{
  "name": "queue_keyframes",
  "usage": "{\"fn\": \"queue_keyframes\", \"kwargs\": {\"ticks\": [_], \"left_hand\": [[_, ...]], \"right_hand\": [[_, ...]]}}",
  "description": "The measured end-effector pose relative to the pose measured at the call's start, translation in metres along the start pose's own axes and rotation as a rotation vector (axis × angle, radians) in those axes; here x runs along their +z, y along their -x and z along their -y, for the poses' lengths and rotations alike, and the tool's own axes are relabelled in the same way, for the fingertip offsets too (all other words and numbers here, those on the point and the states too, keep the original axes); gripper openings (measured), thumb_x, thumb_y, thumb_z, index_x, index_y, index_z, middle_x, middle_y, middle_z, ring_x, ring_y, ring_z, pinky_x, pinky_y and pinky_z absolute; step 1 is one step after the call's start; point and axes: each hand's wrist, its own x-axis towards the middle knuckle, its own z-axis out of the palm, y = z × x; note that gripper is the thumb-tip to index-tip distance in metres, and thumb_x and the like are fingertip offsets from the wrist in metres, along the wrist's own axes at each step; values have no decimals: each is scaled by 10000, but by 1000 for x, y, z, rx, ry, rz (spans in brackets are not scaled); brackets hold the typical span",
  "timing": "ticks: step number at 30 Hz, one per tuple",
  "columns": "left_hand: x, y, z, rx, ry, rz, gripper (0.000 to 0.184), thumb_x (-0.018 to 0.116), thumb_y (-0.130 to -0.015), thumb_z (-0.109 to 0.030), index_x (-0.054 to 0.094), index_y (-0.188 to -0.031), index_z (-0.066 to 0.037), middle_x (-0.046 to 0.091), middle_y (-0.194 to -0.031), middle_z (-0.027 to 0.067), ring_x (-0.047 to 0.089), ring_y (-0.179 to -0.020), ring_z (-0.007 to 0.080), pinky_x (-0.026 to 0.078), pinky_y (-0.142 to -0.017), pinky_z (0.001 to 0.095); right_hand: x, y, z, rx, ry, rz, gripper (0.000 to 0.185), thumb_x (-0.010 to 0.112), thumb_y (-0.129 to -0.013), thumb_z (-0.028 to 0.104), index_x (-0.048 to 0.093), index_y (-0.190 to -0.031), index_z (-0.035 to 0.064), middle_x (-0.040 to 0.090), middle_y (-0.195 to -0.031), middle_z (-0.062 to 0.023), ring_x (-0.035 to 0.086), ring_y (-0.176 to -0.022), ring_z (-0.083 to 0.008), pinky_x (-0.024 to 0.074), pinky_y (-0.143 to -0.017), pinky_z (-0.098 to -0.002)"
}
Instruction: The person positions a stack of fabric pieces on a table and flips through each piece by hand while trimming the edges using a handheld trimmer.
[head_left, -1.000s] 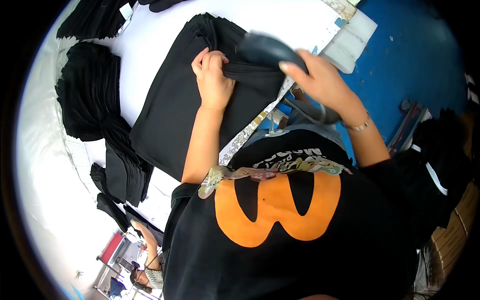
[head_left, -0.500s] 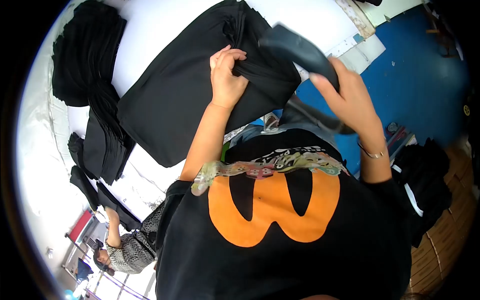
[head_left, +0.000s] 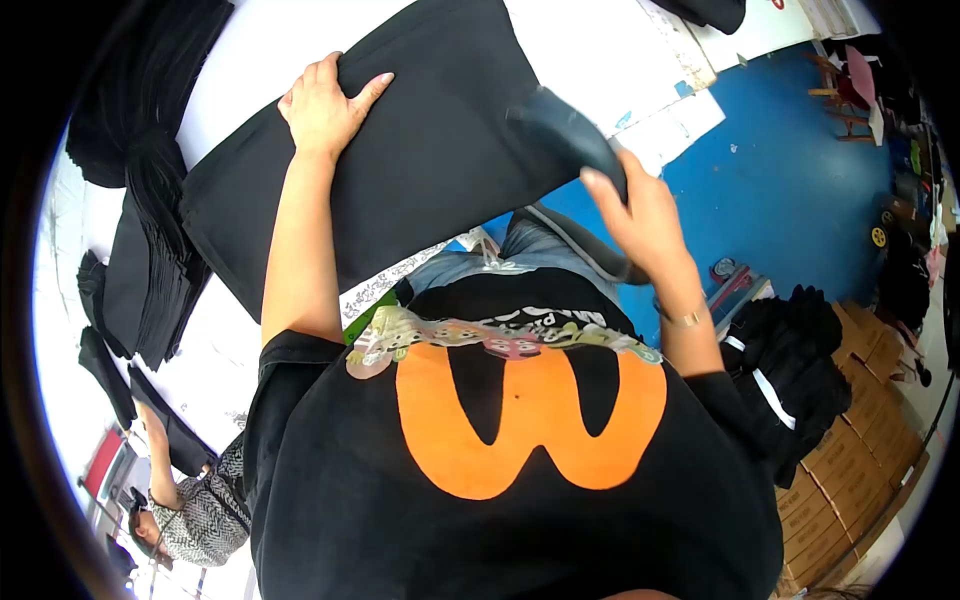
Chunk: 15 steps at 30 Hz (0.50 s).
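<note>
A wide piece of black fabric [head_left: 430, 130] lies flat over the white table, its front edge near my body. My left hand [head_left: 327, 112] rests on the fabric's far left part with fingers and thumb spread. My right hand [head_left: 640, 215] is closed round the end of a dark, smooth, curved object [head_left: 570, 135], whose other end is over the fabric's right edge. A dark strap-like loop hangs below that hand; how it joins the object is unclear.
Bunched stacks of black fabric [head_left: 150, 250] lie on the table's left side. A person [head_left: 205, 520] in a patterned top is at the lower left. Right of me are a blue floor [head_left: 780, 160], a black bundle with white ties [head_left: 790, 370] and cardboard boxes [head_left: 850, 450].
My left hand has let go of the gathered folds and moved left, its fingers now spread. The fabric's folded part now lies flat. My right hand still holds the dark object, slightly lower.
</note>
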Motion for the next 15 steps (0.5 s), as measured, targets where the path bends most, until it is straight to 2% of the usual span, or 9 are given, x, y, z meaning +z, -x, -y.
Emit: {"fn": "queue_keyframes", "kwargs": {"ticks": [2, 3, 4, 7, 9, 11, 12, 13, 15], "left_hand": [[4, 10, 7, 47, 13, -71, 902, 648, -823, -779, 587, -1392, -83, 641, -1313, 103, 589, -1248, 289, 372, -1096, 502], [1, 19, 6, 68, 19, -84, 877, 664, -819, -766, 596, -1367, -86, 651, -1267, 100, 593, -1224, 299, 369, -1092, 502], [-1, 27, 5, 82, 32, -93, 868, 670, -817, -761, 598, -1360, -88, 651, -1254, 96, 594, -1219, 301, 373, -1084, 503], [-2, 42, 2, 129, 61, -127, 840, 693, -811, -743, 603, -1338, -96, 651, -1223, 89, 599, -1191, 299, 375, -1069, 495], [-4, 50, -1, 148, 80, -108, 816, 703, -810, -732, 612, -1318, -100, 651, -1214, 89, 602, -1168, 294, 375, -1057, 479], [-4, 58, 2, 177, 96, -109, 798, 727, -800, -711, 619, -1303, -100, 655, -1207, 85, 604, -1152, 298, 375, -1044, 468], [-7, 61, 3, 200, 127, -79, 795, 739, -794, -701, 622, -1298, -98, 658, -1204, 86, 604, -1153, 302, 377, -1038, 467], [-10, 63, 6, 222, 155, -49, 792, 751, -787, -691, 624, -1294, -95, 661, -1202, 87, 604, -1154, 305, 379, -1032, 467], [-11, 70, 4, 229, 193, -68, 783, 776, -768, -676, 629, -1268, -91, 667, -1191, 98, 602, -1156, 310, 379, -1037, 458]], "right_hand": [[3, -12, -14, 127, -321, -107, 482, 645, -1004, 410, 628, -1141, -52, 685, -757, -194, 685, -675, -313, 530, -642, -392], [-6, -14, -9, 214, -446, -163, 477, 643, -1011, 414, 633, -1120, -50, 666, -700, -136, 658, -589, -221, 515, -573, -343], [-15, -6, -8, 135, -559, -240, 455, 637, -1022, 407, 640, -1106, -41, 601, -650, -41, 559, -532, -92, 453, -492, -268], [-22, 20, -7, 108, -548, -42, 464, 629, -1022, 398, 644, -1160, -45, 636, -703, -72, 603, -587, -134, 490, -553, -307], [5, 9, -2, 33, -210, 29, 521, 642, -994, 430, 633, -1171, -60, 691, -818, -132, 679, -771, -225, 531, -710, -414], [20, -20, -9, 111, -350, -30, 547, 639, -995, 460, 636, -1130, -70, 681, -775, -134, 667, -686, -203, 529, -643, -380], [19, -33, -12, 215, -537, -81, 547, 638, -1003, 468, 638, -1077, -74, 655, -709, -123, 634, -590, -174, 512, -560, -338], [5, -37, -2, 196, -519, -192, 528, 632, -1013, 453, 639, -1053, -73, 624, -656, -100, 599, -525, -150, 487, -504, -300], [-19, -25, -4, 121, -596, -176, 499, 629, -1021, 436, 639, -1046, -62, 624, -660, -91, 593, -520, -136, 483, -499, -286]]}}
